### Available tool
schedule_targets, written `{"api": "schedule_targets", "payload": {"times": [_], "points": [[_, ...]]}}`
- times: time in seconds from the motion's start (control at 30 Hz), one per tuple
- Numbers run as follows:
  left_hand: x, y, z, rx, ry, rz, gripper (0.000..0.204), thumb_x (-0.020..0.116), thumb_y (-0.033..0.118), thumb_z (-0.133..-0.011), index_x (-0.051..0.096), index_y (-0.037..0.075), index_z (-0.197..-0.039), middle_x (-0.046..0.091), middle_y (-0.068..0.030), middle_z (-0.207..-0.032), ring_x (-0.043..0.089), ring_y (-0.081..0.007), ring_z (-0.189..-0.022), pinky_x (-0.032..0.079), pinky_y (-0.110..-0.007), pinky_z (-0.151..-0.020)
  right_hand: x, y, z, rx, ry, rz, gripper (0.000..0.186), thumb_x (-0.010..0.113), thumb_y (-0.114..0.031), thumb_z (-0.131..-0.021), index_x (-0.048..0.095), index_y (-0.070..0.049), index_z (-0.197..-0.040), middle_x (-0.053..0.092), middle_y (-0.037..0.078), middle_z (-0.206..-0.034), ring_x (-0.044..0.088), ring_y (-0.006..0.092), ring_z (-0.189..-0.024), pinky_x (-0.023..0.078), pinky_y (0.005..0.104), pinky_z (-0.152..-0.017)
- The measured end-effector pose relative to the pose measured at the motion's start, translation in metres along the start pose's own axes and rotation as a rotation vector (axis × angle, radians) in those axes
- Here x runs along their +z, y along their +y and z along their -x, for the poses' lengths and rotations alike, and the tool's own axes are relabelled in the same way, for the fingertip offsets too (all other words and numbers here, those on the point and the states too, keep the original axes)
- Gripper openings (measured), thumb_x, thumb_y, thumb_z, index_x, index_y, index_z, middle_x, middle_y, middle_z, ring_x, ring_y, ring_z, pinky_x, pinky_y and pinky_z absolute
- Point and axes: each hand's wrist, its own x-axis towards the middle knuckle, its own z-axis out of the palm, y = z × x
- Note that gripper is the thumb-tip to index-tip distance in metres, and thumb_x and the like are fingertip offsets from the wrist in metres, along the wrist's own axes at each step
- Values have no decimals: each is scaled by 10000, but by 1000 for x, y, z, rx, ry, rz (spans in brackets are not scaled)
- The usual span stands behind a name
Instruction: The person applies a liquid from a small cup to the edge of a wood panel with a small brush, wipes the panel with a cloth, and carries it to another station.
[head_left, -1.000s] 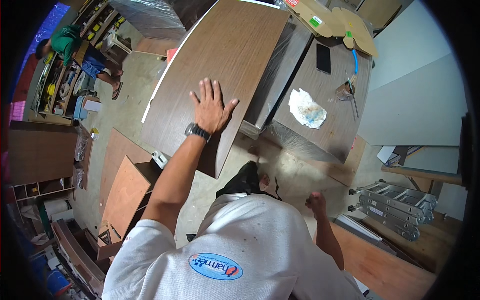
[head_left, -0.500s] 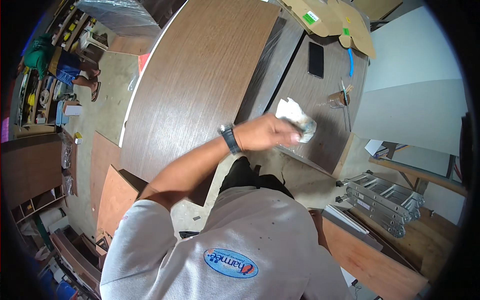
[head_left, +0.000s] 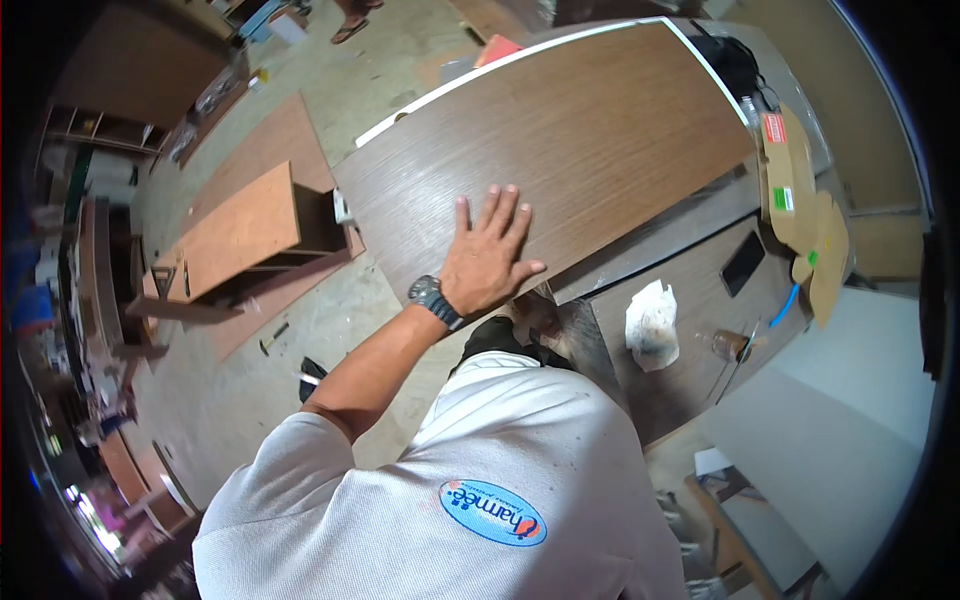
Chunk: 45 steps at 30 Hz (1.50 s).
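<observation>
My left hand (head_left: 482, 255), with a watch on its wrist, lies palm down on a large brown wood-grain panel (head_left: 600, 115), fingers spread, near its front edge. The panel has a white strip along its far edge and rests on a second dark board (head_left: 650, 240). Right of my hand, on a lower wood-grain top (head_left: 700, 395), lie a stained crumpled paper towel (head_left: 650, 325), a black phone (head_left: 742, 264), a blue tube (head_left: 783, 307) and a cup (head_left: 728, 345) with thin sticks. My right hand is out of sight.
Cardboard pieces (head_left: 820, 260) lie at the right beside pale panels (head_left: 860, 370). At the left a plywood assembly (head_left: 235, 230) stands on the concrete floor (head_left: 250, 420) near a hammer (head_left: 270, 340). Another person's sandaled foot (head_left: 348, 30) shows at the top.
My left hand has gone from the panel toward the paper towel and back onto the panel, flat. The view has turned. My right arm has dropped out of view.
</observation>
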Motion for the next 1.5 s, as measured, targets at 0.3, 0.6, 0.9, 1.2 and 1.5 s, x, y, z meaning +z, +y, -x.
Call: {"api": "schedule_targets", "payload": {"times": [0.3,0.6,0.9,1.2,1.5], "points": [[-18,-59,116,-1052,598,984,894,850,398,-855,435,-115,-1458,562,-253,-1430,582,-345,-1286,438,-434,-1114,-123,-135,-56,-502,-106,178,279,656,-241,-953,657,24,-866,633,267,-762,676,359,-705,499,486,-657],[11,-74,119,-1013,464,1607,352,775,49,-903,631,-55,-1206,717,-129,-1175,686,-224,-1096,532,-366,-1009,-132,-172,-62,-378,-49,81,296,692,-284,-968,697,12,-942,697,224,-802,681,336,-722,533,440,-701],[7,-72,112,-997,403,1600,298,838,101,-847,675,-17,-1066,710,-86,-1101,636,-196,-1128,418,-347,-1111,-110,-105,-80,-581,77,19,242,738,-241,-950,681,-16,-885,704,196,-838,690,405,-783,527,432,-683],[8,-95,105,-1054,288,1455,345,799,118,-896,679,-66,-1162,720,-97,-1127,651,-191,-1101,453,-347,-1060,-110,-132,-74,-467,-1,-121,258,751,-248,-939,685,1,-915,697,217,-842,679,395,-763,519,433,-690],[-3,-96,91,-1110,76,1191,404,808,329,-902,699,-10,-1093,726,-89,-981,689,-222,-862,569,-465,-773,-112,-158,-56,-410,5,-85,289,750,-263,-945,684,17,-916,706,222,-868,685,401,-790,524,449,-710]]}}
